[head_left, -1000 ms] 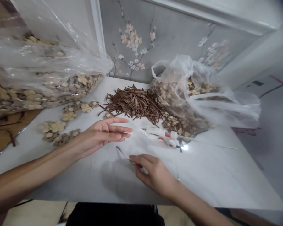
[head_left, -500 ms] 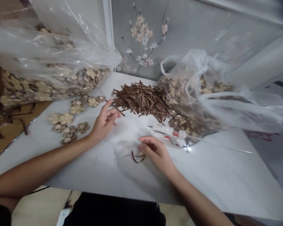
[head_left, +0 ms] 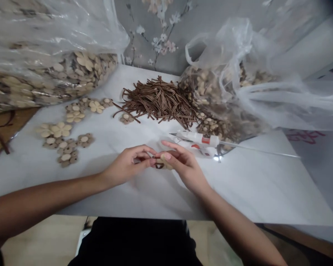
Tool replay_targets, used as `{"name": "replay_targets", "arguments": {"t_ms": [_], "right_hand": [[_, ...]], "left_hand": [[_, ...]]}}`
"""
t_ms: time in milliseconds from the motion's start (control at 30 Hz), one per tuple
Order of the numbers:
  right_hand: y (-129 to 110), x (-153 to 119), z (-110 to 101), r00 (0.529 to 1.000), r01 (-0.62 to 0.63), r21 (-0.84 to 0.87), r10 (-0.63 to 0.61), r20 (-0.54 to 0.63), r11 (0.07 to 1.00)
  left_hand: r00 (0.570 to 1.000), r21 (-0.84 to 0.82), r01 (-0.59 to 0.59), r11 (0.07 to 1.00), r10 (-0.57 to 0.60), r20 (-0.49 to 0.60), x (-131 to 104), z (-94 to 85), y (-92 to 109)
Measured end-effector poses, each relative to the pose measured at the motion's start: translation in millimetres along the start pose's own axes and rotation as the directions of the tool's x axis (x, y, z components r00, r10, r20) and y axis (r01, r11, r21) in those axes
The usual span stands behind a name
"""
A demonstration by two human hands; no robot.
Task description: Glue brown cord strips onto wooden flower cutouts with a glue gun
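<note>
Near the middle of the white table, my right hand pinches a pale flower piece between thumb and fingers. My left hand meets it from the left, its thumb and fingertips closed on a brown strip beside the flower. The fingers partly hide both pieces. Beyond the hands lies a heap of brown strips. A white glue gun with a clear glue stick rests on its side, just past my right hand.
Loose wooden flowers lie left of my hands. A clear bag of flowers stands at the back left, another bag at the back right. The white table has its front edge near my body.
My hands have come together over the table. A pale flower now shows in my right hand, and my left hand has moved in to the brown strip. The view has shifted.
</note>
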State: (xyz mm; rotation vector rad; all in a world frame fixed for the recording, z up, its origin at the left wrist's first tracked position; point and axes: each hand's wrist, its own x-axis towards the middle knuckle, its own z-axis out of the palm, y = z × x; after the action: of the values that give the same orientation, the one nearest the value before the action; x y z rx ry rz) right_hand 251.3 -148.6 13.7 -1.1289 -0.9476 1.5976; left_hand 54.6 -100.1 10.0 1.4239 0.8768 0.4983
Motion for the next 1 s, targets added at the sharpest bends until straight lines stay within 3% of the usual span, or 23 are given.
{"name": "replay_targets", "arguments": {"t_ms": [167, 267, 700, 900, 1000], "right_hand": [[5, 4, -3, 0.998, -0.038, 0.029, 0.037, 0.041, 0.999], [9, 5, -2, 0.995, -0.089, 0.061, 0.086, 0.042, 0.994], [12, 6, -2, 0.992, -0.116, 0.048, 0.119, -0.048, 0.992], [7, 3, 2, 0.992, -0.055, 0.054, 0.061, -0.114, 0.997], [7, 3, 3, 0.991, -0.042, 0.062, 0.049, -0.122, 0.997]], "left_hand": [[0.995, -0.102, -0.025, 0.994, 0.014, -0.103, 2, -3.2, -5], [0.994, -0.11, -0.045, 0.993, 0.033, -0.102, 2, -3.4, -7], [0.964, 0.149, -0.125, 0.981, 0.156, -0.215, 4, -5.4, -9], [0.995, 0.0, -0.089, 0.996, 0.089, -0.051, -4, 1.3, -6], [0.998, -0.062, -0.05, 0.997, 0.047, -0.047, -6, 3.2, -2]]}}
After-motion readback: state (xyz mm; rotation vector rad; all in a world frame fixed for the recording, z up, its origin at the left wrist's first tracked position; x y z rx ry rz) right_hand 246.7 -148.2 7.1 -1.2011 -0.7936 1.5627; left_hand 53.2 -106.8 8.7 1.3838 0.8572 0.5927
